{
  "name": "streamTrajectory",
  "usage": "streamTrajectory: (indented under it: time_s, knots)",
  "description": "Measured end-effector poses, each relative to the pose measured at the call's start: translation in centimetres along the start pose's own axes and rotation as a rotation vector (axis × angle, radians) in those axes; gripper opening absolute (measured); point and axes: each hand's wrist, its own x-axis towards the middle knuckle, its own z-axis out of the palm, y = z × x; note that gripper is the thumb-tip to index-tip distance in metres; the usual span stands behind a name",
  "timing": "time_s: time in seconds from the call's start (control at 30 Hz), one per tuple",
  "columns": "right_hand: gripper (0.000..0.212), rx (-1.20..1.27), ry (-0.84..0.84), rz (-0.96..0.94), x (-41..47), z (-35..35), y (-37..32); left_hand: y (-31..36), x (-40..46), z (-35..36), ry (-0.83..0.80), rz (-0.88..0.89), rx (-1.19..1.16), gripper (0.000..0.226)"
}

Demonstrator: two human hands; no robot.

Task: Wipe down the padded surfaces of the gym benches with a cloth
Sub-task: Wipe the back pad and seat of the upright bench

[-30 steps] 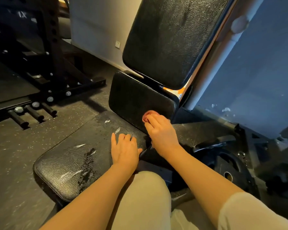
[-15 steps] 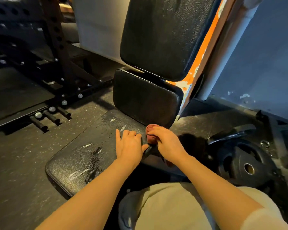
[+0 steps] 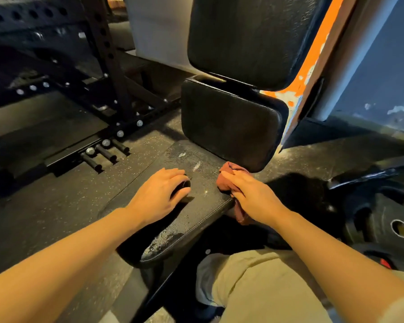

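Note:
A black padded bench seat [image 3: 191, 217] with worn, cracked patches lies in front of me. Behind it stands a small black upright pad [image 3: 229, 122], and above that a large black back pad [image 3: 243, 40]. My right hand [image 3: 250, 197] grips a reddish-brown cloth [image 3: 226, 180] on the seat's right edge, close under the small pad. Part of the cloth hangs over the edge. My left hand [image 3: 159, 194] rests on the seat's left part, fingers loosely curved, holding nothing.
A black rack frame [image 3: 107, 64] with several pegs [image 3: 105, 153] stands on the rubber floor at left. Black weight plates [image 3: 387, 217] lie at right. An orange frame post [image 3: 313, 57] and a blue wall [image 3: 383, 66] rise behind the bench. My knee [image 3: 254, 285] is below.
My right hand has slid the cloth from the small upright pad's lower edge down onto the seat's right edge. My left hand shifted left along the seat. The view rose and pulled back.

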Motion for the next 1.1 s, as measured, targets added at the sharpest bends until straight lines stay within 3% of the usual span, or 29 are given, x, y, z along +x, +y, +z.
streamTrajectory:
  time_s: [0.1,0.27,0.37,0.47,0.77,0.93,1.1]
  knots:
    - [0.057,0.051,-0.05,0.013,2.3,-1.0,0.5,-2.0,-0.2,-1.0,-0.056,0.0,0.018,0.066]
    - [0.042,-0.116,-0.053,0.117,4.0,-1.3,-1.4,-4.7,-0.8,-2.0,-0.112,-0.004,0.003,0.075]
    - [0.035,-0.137,-0.01,0.012,2.6,-0.9,-3.0,-5.3,-1.2,-1.9,-0.097,-0.043,-0.045,0.079]
    - [0.048,-0.123,-0.024,-0.157,0.5,-0.2,-3.7,-5.7,-1.4,-1.4,-0.085,-0.054,-0.098,0.081]
    - [0.059,-0.025,-0.099,-0.07,6.0,1.9,-2.4,-6.2,-1.1,-0.3,-0.045,-0.084,-0.165,0.076]
    - [0.057,-0.019,-0.037,-0.022,11.4,3.4,-3.9,-6.2,-1.0,0.0,-0.027,-0.094,-0.147,0.069]
    - [0.056,0.012,-0.038,-0.073,9.2,2.7,-5.2,-6.1,-1.0,-0.1,-0.024,-0.094,-0.152,0.071]
